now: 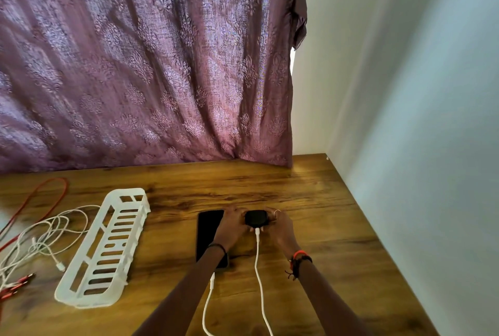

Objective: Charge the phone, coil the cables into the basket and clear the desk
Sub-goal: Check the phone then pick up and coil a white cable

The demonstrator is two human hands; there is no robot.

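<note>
Gripped from both sides, by left hand [232, 225] and right hand [282, 226] with fingers curled round it: small black charger block [256, 218], probably steadied against the plug's push. Nearer than the grip, white charging cable [257, 234] plugged into the block, looping back toward the phone [209, 230], flat on the tabletop [310, 268] just left of the grip, partly under the left wrist. Further left, white basket [105, 249] beside tangled white cables [40, 238] and a red cable [65, 188], not yet coiled. Beyond, purple curtain [148, 65].
</note>
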